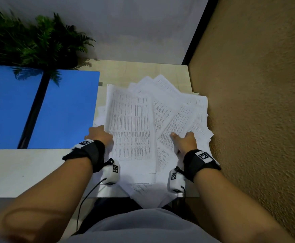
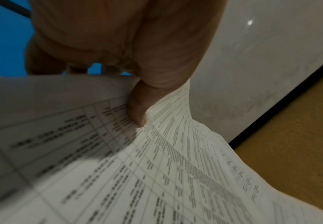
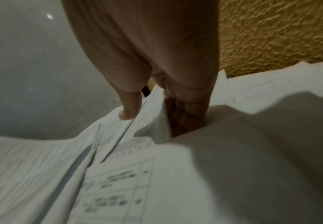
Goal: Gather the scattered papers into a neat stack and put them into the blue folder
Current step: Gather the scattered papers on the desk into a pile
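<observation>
my left hand (image 1: 99,135) grips the left edge of the papers (image 1: 134,123), thumb on top of the printed sheet and the other fingers tucked under it; the left wrist view shows the thumb (image 2: 137,109) pressing into the sheet where it buckles. my right hand (image 1: 185,140) grips the right side of the same spread, thumb (image 3: 129,109) on top and fingers (image 3: 187,115) pushed down between the sheets. the two hands are apart, one on each side of the pile.

the papers are fanned out unevenly, printed tables facing up, corners pointing several ways. they lie on the right part of the worktop (image 1: 20,171), with the lowest sheets hanging over its near edge toward my lap. their right corners reach the rough tan wall (image 1: 257,102).

the folder (image 1: 64,109) lies open and flat on the worktop just left of the papers, blue with a dark spine down the middle. a fern (image 1: 38,39) stands behind it, fronds drooping over its far edge. a grey wall (image 1: 134,28) rises behind the worktop.
</observation>
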`<state>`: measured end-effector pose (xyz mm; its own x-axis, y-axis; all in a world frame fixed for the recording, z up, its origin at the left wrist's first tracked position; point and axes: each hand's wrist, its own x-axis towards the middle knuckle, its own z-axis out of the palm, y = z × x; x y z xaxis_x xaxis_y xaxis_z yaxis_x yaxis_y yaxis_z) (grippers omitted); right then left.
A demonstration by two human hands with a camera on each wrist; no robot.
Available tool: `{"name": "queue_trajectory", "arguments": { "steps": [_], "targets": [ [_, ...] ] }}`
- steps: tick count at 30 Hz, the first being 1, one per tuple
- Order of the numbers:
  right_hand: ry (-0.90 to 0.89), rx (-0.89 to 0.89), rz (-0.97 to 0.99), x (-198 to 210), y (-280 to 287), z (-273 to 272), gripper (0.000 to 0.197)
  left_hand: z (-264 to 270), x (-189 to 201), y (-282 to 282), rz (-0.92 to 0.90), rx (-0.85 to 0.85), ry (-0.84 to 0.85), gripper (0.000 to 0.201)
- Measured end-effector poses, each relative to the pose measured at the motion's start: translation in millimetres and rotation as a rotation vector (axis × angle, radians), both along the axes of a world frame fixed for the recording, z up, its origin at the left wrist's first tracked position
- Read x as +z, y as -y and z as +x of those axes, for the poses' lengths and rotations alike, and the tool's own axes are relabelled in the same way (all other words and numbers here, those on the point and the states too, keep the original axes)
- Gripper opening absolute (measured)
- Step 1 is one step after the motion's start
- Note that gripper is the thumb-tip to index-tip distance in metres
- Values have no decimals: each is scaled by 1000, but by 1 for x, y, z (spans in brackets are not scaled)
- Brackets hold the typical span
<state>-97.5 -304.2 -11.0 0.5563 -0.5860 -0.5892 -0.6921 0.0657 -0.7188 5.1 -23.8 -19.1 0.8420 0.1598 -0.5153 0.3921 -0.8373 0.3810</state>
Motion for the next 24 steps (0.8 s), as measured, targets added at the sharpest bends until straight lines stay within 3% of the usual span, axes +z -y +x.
{"name": "queue_trajectory", "arguments": {
  "steps": [2,6,9,12,15,18,21,22,24],
  "targets": [
    [31,48,79,-6,-6,-3,80,-6,-3,2,-137,64,34,22],
    [49,147,67,-9,-11,-8,43,-11,-2,-1,-243,54,84,27],
    [-31,199,-24,-5,1,-9,30,6,-3,-3,-237,-34,160,43],
    [-117,332,-36,-6,14,-5,21,20,4,4,-360,-61,89,39],
    [-190,414,-38,-11,19,-3,47,27,11,18,-394,-49,33,23],
    [-82,406,162,-23,14,-10,100,31,16,31,-482,19,-39,19],
    [-109,597,69,-29,12,-15,136,33,15,37,-555,44,-84,21],
    [-137,647,26,-25,11,-15,140,32,15,38,-580,47,-83,23],
    [-132,646,66,-20,14,-14,115,32,13,39,-627,77,-69,24]
  ]
}}
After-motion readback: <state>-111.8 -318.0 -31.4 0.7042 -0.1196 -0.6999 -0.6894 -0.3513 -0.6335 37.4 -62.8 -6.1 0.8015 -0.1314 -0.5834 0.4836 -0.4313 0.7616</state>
